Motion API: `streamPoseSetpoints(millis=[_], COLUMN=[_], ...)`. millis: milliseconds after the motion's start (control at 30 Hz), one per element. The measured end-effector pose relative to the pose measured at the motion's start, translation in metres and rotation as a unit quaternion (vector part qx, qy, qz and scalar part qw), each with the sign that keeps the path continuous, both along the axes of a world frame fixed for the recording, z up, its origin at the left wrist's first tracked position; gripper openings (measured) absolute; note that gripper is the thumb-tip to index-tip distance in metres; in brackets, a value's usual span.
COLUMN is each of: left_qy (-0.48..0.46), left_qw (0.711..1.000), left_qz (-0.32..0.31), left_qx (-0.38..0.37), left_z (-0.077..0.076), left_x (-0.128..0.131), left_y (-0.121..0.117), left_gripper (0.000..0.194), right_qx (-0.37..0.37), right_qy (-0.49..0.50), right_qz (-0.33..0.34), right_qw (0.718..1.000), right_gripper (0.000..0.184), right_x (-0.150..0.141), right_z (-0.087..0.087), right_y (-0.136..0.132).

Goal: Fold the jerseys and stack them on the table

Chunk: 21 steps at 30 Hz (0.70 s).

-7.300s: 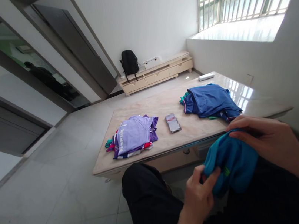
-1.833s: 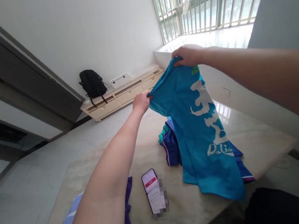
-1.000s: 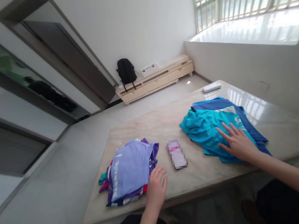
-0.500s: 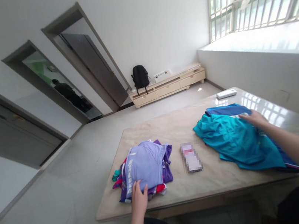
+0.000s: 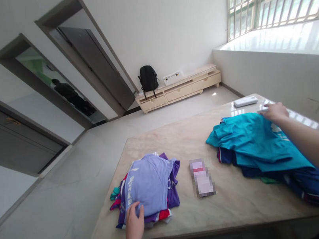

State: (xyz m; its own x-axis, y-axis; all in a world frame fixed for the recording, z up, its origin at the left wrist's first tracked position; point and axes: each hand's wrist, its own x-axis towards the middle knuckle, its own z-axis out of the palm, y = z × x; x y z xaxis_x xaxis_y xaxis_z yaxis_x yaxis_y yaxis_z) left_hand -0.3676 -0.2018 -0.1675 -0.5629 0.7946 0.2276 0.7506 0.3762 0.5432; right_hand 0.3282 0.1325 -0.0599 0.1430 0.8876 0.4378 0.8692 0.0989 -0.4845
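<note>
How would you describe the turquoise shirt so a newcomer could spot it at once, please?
On the pale table, look at the clothes pile on the right, with the right hand at its far edge. The turquoise shirt lies on top, its blue-green unlike the navy clothing beneath and the lavender shirt topping the other pile.

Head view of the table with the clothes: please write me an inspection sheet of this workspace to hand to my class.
Surface: pale, marble-look table, partly shiny at the far right.
Job's things: lilac shirt tops the left pile; turquoise shirt, creased, lies over dark blue clothing at right.
Clutter: pixelated phone-like item between the piles; white device near the far edge.
Hands: left hand at the lilac shirt's near edge; right hand at the turquoise shirt's far edge, grip unclear on both.
Cables: nothing seen.
Surroundings: black backpack on a low cabinet; barred window at right; person in dark clothes visible at left.
</note>
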Motion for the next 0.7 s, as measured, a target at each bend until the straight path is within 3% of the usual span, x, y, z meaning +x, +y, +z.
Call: streamPoseSetpoints(millis=[67,233,333,467,567,700], left_qy=[0.007,0.028,0.043,0.044,0.024,-0.019], left_qw=[1.0,1.0,0.999,0.995,0.987,0.982], left_qz=[0.006,0.005,-0.017,-0.083,-0.149,-0.184], left_qx=[-0.002,-0.014,-0.024,-0.043,-0.054,-0.041], left_z=[0.001,0.006,0.011,0.02,0.025,0.034], left_x=[0.004,0.014,0.021,0.033,0.046,0.056], left_y=[0.001,-0.002,-0.007,-0.012,-0.014,-0.013], left_gripper=[0.042,0.031,0.028,0.035,0.043,0.022], right_qx=[-0.015,-0.059,-0.073,-0.087,-0.097,-0.112], right_qy=[-0.01,-0.011,0.02,0.085,0.138,0.23], right_qz=[-0.026,0.061,0.074,0.036,0.027,0.051], right_qw=[1.0,0.996,0.994,0.992,0.985,0.966], right_gripper=[0.057,0.045,0.047,0.054,0.055,0.05], right_x=[-0.02,-0.078,-0.091,-0.095,-0.104,-0.134], right_z=[-0.017,-0.077,-0.098,-0.103,-0.1,-0.102], right_y=[-0.004,-0.049,-0.074,-0.111,-0.157,-0.24])
